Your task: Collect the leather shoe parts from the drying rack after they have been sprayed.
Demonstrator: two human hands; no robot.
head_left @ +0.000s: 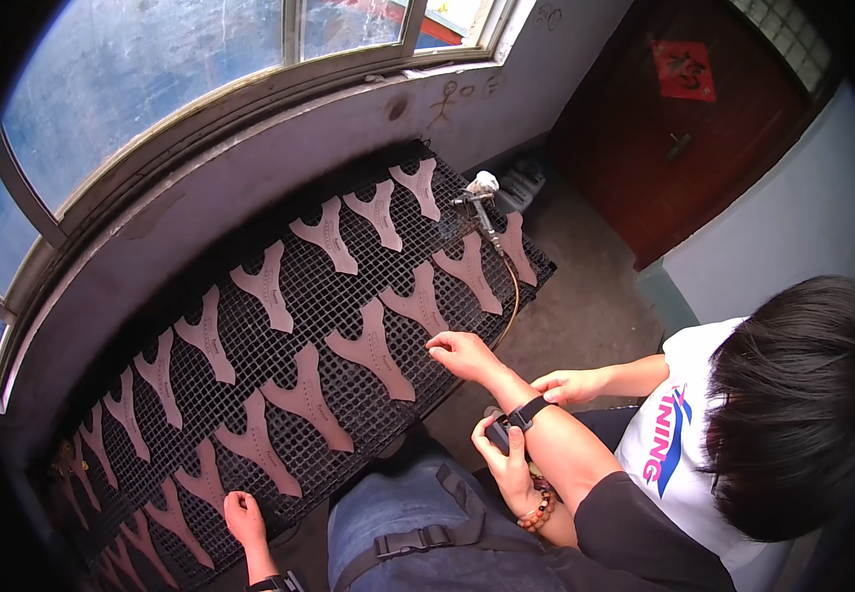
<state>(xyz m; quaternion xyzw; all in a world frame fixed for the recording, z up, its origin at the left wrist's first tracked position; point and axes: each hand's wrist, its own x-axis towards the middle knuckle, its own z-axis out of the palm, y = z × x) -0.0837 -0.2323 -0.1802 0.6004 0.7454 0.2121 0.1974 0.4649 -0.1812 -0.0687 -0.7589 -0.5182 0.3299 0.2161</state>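
Observation:
My left hand (pixel 243 518) hangs in a loose fist over the near edge of the black mesh rack (pixel 339 306), beside flat, pinkish-brown Y-shaped pieces, and nothing shows in it. With its fingers curled and seemingly nothing in them, my right hand (pixel 465 355) is held out near a Y-shaped piece (pixel 373 353). Around my right wrist is a black band (pixel 528 411). Another person's hand (pixel 568 386) touches my forearm by that band. A second hand (pixel 509 467), wearing a bead bracelet, holds a small dark device (pixel 498 432) below it.
Two rows of Y-shaped pieces cover the rack. At its far right end sits a spray gun (pixel 482 202) with a hose (pixel 517 286). A person in a white shirt (pixel 674 424) stands close on my right. Windows (pixel 171 79) line the left wall; a dark red door (pixel 684 138) is behind.

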